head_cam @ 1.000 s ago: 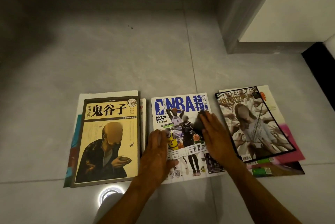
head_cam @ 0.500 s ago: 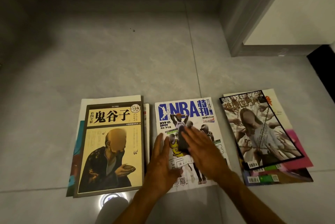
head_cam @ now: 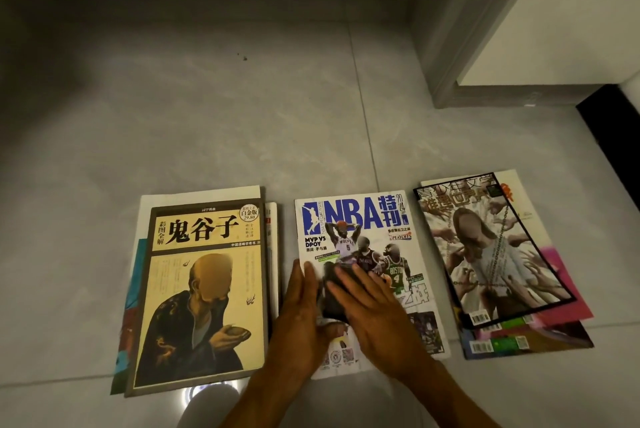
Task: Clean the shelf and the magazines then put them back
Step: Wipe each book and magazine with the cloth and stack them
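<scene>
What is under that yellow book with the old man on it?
Under the yellow book lie more magazines: a white one shows above it, and a blue-and-red edge shows at its left. Their covers are hidden.

head view, steeply down, close

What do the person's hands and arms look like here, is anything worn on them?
Both are bare. The left hand and right hand show no gloves, and no rings show on the fingers. Neither forearm, as far as the frame's bottom edge, shows a sleeve, watch or wristband. The dim light hides any finer marks.
</scene>
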The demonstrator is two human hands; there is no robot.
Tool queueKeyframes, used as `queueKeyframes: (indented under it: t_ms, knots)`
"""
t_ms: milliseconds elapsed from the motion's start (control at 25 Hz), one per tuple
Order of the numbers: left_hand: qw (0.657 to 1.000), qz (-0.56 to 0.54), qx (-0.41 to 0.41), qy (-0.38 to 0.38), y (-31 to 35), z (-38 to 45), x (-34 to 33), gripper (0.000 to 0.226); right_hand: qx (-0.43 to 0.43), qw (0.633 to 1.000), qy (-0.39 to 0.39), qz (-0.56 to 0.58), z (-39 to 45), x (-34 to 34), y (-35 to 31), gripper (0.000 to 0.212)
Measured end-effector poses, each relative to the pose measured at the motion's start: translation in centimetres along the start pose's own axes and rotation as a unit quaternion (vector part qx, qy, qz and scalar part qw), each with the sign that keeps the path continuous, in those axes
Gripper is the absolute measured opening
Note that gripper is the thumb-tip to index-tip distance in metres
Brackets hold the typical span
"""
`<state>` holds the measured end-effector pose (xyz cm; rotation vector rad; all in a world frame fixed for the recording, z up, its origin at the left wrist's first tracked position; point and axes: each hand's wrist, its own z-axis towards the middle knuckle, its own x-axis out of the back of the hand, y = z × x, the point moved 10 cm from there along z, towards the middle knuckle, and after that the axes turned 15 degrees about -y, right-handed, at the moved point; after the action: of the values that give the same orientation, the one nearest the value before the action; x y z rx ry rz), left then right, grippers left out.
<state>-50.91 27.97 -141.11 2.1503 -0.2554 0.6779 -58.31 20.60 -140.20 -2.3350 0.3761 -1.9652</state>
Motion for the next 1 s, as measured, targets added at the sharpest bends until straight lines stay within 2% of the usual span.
queueKeyframes:
  t_ms: [80, 160, 240, 280, 360, 440, 480, 520, 560, 600, 680, 760, 800, 880, 1000]
  knots:
    - [1.000, 0.015, 0.001, -0.027, 0.1, 0.6, -0.2, 0.109, -0.060, 0.998, -0.002, 0.004, 0.7, 0.9, 4.9, 0.061]
    - [0.998, 0.039, 0.000, -0.048, 0.3, 1.1, -0.5, 0.107, -0.191, 0.977, 0.007, 0.092, 1.8, 2.2, 10.6, 0.059]
    - [0.996, 0.076, 0.002, -0.048, 0.5, 1.1, -0.5, 0.106, -0.302, 0.940, 0.027, 0.154, 2.5, 2.8, 11.9, 0.066]
    - [0.994, 0.097, 0.004, -0.042, 0.7, 1.0, -0.3, 0.108, -0.332, 0.930, 0.032, 0.155, 2.9, 2.6, 10.8, 0.071]
    - [0.990, 0.135, 0.010, -0.036, 0.7, 1.2, -0.1, 0.114, -0.283, 0.949, 0.039, 0.133, 3.8, 2.1, 5.9, 0.081]
    - [0.988, 0.150, 0.015, -0.033, 0.8, 1.4, 0.2, 0.117, -0.131, 0.988, 0.014, 0.077, 3.7, 1.3, 1.2, 0.079]
    - [0.988, 0.150, 0.018, -0.031, 0.7, 1.5, 0.2, 0.118, -0.066, 0.996, -0.015, 0.053, 3.6, 1.2, 1.2, 0.076]
    - [0.989, 0.145, 0.022, -0.033, 0.6, 1.5, 0.3, 0.118, -0.039, 0.998, -0.038, 0.035, 3.5, 1.6, 2.8, 0.074]
    - [0.989, 0.142, 0.024, -0.039, 0.5, 1.5, 0.1, 0.119, -0.059, 0.995, -0.067, 0.040, 3.4, 1.7, 5.3, 0.073]
    - [0.989, 0.140, 0.025, -0.044, 0.5, 1.5, 0.0, 0.119, -0.118, 0.989, -0.073, 0.058, 3.3, 1.9, 8.4, 0.074]
    - [0.989, 0.137, 0.025, -0.047, 0.5, 1.6, -0.3, 0.120, -0.271, 0.957, -0.010, 0.106, 2.8, 3.4, 13.7, 0.075]
    - [0.990, 0.132, 0.025, -0.046, 0.5, 1.7, -0.4, 0.120, -0.383, 0.912, 0.060, 0.132, 3.0, 4.5, 14.7, 0.074]
    - [0.990, 0.130, 0.024, -0.046, 0.6, 1.7, -0.4, 0.119, -0.403, 0.901, 0.075, 0.142, 3.8, 4.4, 13.7, 0.075]
    - [0.992, 0.119, 0.020, -0.045, 0.7, 1.6, -0.4, 0.118, -0.347, 0.920, 0.078, 0.161, 5.7, 4.0, 10.1, 0.075]
    - [0.994, 0.095, 0.014, -0.055, 0.8, 1.6, -0.4, 0.117, -0.134, 0.987, 0.020, 0.091, 6.0, 3.0, 5.1, 0.079]
